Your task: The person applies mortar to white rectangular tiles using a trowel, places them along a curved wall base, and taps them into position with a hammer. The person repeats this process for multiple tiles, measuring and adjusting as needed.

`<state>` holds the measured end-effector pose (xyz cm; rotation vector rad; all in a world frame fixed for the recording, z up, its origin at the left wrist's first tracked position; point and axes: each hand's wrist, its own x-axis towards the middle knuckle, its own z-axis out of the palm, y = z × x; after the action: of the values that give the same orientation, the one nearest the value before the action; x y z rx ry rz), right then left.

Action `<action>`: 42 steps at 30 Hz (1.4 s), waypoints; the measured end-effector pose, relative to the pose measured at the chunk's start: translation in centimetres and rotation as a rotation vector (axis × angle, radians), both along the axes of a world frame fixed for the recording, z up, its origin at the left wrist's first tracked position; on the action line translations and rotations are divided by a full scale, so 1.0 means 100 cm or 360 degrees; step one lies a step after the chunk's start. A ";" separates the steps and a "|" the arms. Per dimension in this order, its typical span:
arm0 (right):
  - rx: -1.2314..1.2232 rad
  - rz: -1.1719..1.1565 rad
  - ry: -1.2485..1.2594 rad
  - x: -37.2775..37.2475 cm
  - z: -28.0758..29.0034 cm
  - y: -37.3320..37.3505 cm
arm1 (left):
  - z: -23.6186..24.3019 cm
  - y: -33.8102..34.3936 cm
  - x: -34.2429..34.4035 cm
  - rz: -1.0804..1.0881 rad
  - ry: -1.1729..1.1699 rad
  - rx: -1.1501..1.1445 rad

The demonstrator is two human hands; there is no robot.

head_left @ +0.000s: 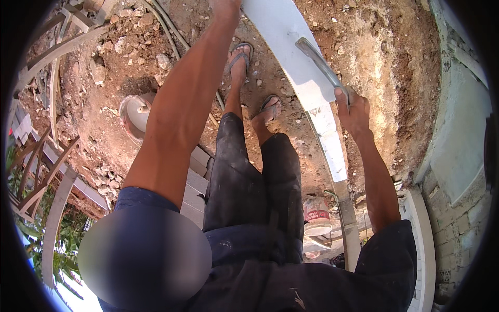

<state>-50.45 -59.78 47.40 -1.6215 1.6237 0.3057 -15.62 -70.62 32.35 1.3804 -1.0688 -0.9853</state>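
My right hand (355,112) grips a long grey metal tool that looks like a plastering trowel (319,60), its thumb pressed along the near end. The trowel lies on or just over a long, narrow beam-like strip (275,31) coated in white. Whether it touches the coating I cannot tell. The white is smooth at the far end, turns patchy beside my right hand, and gives way to bare grey-brown nearer me. At the top edge, my left hand (226,6) reaches to the strip's far left side. Its fingers are cut off by the frame.
A round bucket (125,117) with whitish residue stands on rubble-strewn soil (384,67) at left. Another pail (317,216) sits beside the strip's near end. Curved-looking timbers (54,52) crowd the left; a grey block wall (457,208) borders the right. My sandalled feet (269,108) stand left of the strip.
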 end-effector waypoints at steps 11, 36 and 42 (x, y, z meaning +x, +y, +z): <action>-0.0155 -0.0110 -0.0223 0.020 -0.003 -0.019 | 0.049 -0.025 -0.014 0.0646 0.0374 0.0611; -0.0486 0.0355 0.0180 0.191 -0.023 -0.247 | 0.057 -0.034 -0.010 0.0524 0.0208 0.0839; -0.0826 0.0191 -0.0188 0.180 -0.026 -0.215 | 0.060 -0.032 -0.009 0.0525 0.0443 0.0835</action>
<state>-32.47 -81.28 44.80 -2.0823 1.5991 -0.1675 -16.48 -73.86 38.36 1.7070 -0.3640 -1.2123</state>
